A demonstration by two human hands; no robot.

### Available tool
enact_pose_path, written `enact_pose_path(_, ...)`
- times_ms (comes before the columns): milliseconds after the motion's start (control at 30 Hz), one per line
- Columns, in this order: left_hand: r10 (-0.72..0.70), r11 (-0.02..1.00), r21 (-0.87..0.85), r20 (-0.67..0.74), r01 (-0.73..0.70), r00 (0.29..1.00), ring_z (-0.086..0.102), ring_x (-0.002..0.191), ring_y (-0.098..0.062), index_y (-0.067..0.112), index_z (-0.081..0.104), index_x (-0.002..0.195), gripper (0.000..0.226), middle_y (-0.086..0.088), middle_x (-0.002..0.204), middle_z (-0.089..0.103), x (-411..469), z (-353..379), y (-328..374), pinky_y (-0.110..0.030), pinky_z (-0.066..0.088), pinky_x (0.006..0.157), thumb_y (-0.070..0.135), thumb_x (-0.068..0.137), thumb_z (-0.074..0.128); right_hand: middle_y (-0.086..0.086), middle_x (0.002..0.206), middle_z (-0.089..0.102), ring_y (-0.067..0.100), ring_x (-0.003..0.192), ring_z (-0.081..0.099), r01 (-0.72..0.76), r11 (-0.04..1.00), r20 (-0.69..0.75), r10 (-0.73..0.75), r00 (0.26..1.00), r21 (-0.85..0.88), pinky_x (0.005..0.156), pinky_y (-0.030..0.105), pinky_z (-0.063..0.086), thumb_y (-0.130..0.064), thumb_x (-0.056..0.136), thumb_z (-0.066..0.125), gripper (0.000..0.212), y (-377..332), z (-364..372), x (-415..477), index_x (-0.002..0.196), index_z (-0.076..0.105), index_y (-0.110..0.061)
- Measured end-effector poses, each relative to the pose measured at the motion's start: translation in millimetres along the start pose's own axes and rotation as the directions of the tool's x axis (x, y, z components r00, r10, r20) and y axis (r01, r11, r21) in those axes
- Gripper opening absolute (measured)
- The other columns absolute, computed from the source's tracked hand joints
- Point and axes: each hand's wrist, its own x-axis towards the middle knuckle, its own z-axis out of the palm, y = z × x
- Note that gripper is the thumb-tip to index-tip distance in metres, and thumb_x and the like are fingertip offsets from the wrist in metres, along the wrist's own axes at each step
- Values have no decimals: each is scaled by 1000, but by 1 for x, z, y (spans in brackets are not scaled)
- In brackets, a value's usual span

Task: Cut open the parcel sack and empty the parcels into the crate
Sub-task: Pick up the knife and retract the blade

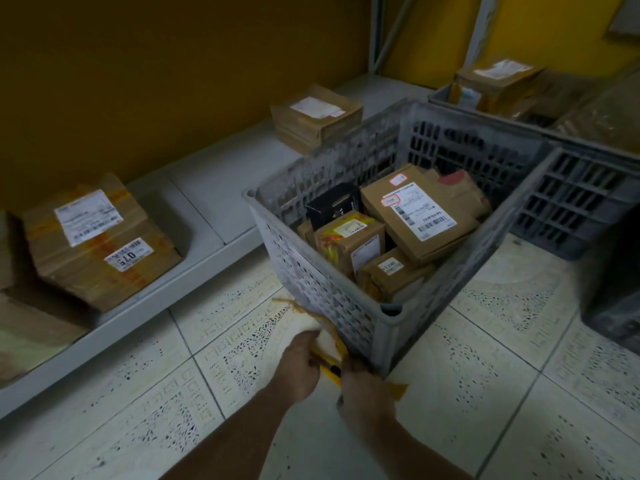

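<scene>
— Grey crate (346,306) status?
— Parcels (420,209) lie inside; it stands on the floor.
— Your hands?
— My left hand (299,363) and right hand (363,386) both grip the pale sack (325,336) beside its corner.

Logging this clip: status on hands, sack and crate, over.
Left hand and right hand both gripping the flattened sack on the floor by the crate. Parcels already in crate. Yellow tool between hands. Nothing in the way.
</scene>
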Motion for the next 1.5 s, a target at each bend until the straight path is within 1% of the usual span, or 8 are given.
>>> enact_pose_path(133, -26, 999, 34, 2, 26, 1000, 34, 146, -23, 13, 40, 148, 57, -9, 157, 35, -26, -49, 8, -25, 22, 119, 4, 94, 51, 7, 114, 67, 21, 107, 65, 81, 996, 17, -81, 997, -20, 89, 30, 50, -19, 96, 49, 24, -34, -63, -9, 114, 65, -13)
enact_pose_path(267, -54, 998, 26, -4, 54, 999, 31, 147, -20, 15, 36, 149, 58, -6, 158, 31, -62, -111, 31, -19, 19, 115, 2, 94, 48, -3, 71, 59, 9, 70, 63, 126, 975, -118, -106, 987, 181, 54, 6, 39, -23, 88, 63, 13, -51, -143, -24, 88, 69, -12)
enact_pose_path(367, -60, 998, 33, 2, 60, 998, 38, 143, -21, 15, 37, 148, 59, -6, 155, 35, -94, -165, 60, -21, 24, 114, 3, 93, 50, 11, 98, 67, 29, 94, 67, 227, 970, -82, -221, 972, 81, 70, 28, 46, -22, 102, 37, 27, -66, -208, -56, 113, 58, -10)
enact_pose_path(500, -32, 999, 37, -13, 32, 999, 36, 144, -18, 21, 33, 150, 63, -2, 156, 34, -144, -257, 133, -24, 27, 115, 12, 92, 57, 15, 104, 65, 33, 94, 65, 356, 930, -113, -346, 931, 90, 73, 38, 48, -28, 101, 39, 30, -91, -349, -110, 115, 56, -8)
enact_pose_path(700, 208, 974, 111, -110, -196, 972, 39, 138, -8, 24, 37, 136, 57, 9, 141, 39, -229, -417, 294, 2, 21, 97, 16, 85, 60, 2, 80, 66, 13, 77, 60, 503, 854, -359, -433, 827, 128, 57, 12, 33, -27, 85, 53, 14, -122, -601, -203, 82, 64, -18)
enact_pose_path(833, 231, 973, 79, -248, -218, 941, 58, 108, -14, 14, 72, 112, 40, -12, 113, 72, -273, -518, 386, -17, 37, 93, 33, 80, 54, -5, 68, 67, 10, 64, 62, 545, 810, -525, -375, 764, 215, 59, 9, 34, -23, 69, 62, 5, -140, -729, -249, 74, 64, -21)
enact_pose_path(1200, 437, 896, 273, -404, -351, 803, 68, 107, -17, 27, 70, 118, 30, 4, 117, 74, -362, -678, 574, -37, 53, 94, 38, 95, 53, -8, 102, 54, 7, 94, 50, 515, 855, -564, -395, 725, 64, 87, 22, 42, -25, 91, 63, 17, -141, -958, -338, 107, 69, -23)
enact_pose_path(1500, 557, 813, 423, -364, -400, 747, 66, 81, -10, 29, 66, 98, 12, 8, 88, 71, -453, -757, 677, -38, 58, 76, 39, 93, 61, -2, 100, 62, 9, 83, 55, 518, 854, -606, -436, 665, -45, 69, 16, 40, -22, 94, 63, 13, -131, -1086, -431, 106, 66, -21)
